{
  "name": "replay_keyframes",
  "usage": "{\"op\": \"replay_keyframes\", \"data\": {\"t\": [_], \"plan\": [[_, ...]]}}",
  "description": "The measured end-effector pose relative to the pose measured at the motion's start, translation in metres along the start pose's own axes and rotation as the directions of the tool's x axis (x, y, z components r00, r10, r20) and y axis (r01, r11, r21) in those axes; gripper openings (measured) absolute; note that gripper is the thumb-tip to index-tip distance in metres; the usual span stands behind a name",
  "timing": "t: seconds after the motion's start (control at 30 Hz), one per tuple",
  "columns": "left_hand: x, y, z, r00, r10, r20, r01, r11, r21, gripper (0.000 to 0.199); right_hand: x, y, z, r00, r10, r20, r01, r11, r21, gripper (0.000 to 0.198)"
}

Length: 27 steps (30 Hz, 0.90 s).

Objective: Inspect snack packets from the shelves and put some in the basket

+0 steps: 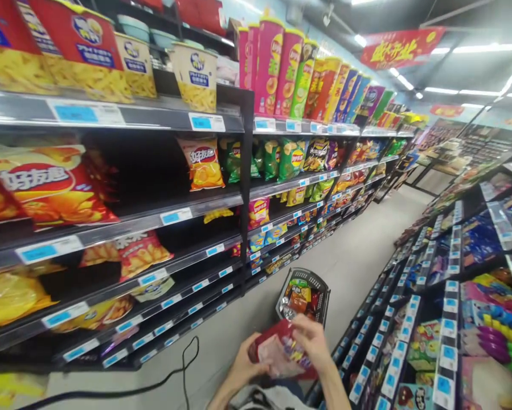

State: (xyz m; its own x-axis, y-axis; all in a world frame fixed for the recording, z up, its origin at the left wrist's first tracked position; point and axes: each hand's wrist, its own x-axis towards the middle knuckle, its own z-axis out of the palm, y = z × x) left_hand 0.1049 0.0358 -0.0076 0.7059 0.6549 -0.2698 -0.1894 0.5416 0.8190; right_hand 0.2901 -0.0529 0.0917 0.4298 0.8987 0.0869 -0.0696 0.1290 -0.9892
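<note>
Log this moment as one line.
left hand: holds red package | right hand: holds same package | basket: on floor, snack packs inside | shelves: both sides

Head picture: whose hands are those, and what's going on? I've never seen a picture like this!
No machine here! You see someone's bare left hand and right hand. The camera is worn on that person's head, looking forward and down, so the hands show at the bottom. Both hold one red packet. Just beyond it, a basket stands on the floor with snacks inside. Stocked shelves line both sides: left shelves and right shelves.
</note>
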Motion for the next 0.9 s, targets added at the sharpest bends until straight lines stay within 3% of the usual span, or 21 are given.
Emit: {"op": "replay_keyframes", "data": {"t": [0.07,0.17,0.3,0.4,0.53,0.6,0.73,0.83,0.9], "plan": [[-0.007,0.019,0.011,0.992,0.101,0.078,-0.098,0.994,-0.049,0.059,0.001,-0.002,-0.011,0.976,0.082,-0.2,-0.05,0.986,0.161,0.028],[-0.019,0.046,0.026,0.985,0.075,0.158,-0.054,0.989,-0.135,0.064,0.001,0.001,-0.014,0.9,0.239,-0.364,-0.084,0.915,0.394,0.048],[-0.035,0.054,0.037,0.966,-0.07,0.249,0.127,0.968,-0.218,0.064,-0.005,-0.002,0.006,0.841,0.382,-0.383,-0.146,0.842,0.52,0.05],[-0.044,0.046,0.043,0.98,-0.11,0.164,0.153,0.948,-0.28,0.066,-0.013,-0.008,0.023,0.842,0.457,-0.286,-0.232,0.786,0.572,0.051],[-0.052,0.048,0.056,0.997,-0.076,-0.009,0.068,0.933,-0.352,0.067,-0.027,-0.009,0.039,0.844,0.447,-0.296,-0.189,0.765,0.615,0.069],[-0.055,0.058,0.067,0.999,-0.029,-0.033,0.016,0.937,-0.348,0.07,-0.033,-0.008,0.048,0.846,0.437,-0.306,-0.174,0.767,0.617,0.074],[-0.06,0.075,0.088,0.993,0.103,0.061,-0.08,0.951,-0.297,0.077,-0.039,-0.016,0.064,0.839,0.36,-0.408,-0.126,0.858,0.498,0.074],[-0.069,0.073,0.096,0.987,0.077,0.139,-0.029,0.947,-0.319,0.087,-0.04,-0.031,0.068,0.811,0.29,-0.509,-0.058,0.904,0.423,0.072],[-0.076,0.064,0.096,0.983,0.021,0.182,0.045,0.934,-0.353,0.09,-0.041,-0.041,0.065,0.811,0.296,-0.505,-0.072,0.907,0.415,0.067]]}}
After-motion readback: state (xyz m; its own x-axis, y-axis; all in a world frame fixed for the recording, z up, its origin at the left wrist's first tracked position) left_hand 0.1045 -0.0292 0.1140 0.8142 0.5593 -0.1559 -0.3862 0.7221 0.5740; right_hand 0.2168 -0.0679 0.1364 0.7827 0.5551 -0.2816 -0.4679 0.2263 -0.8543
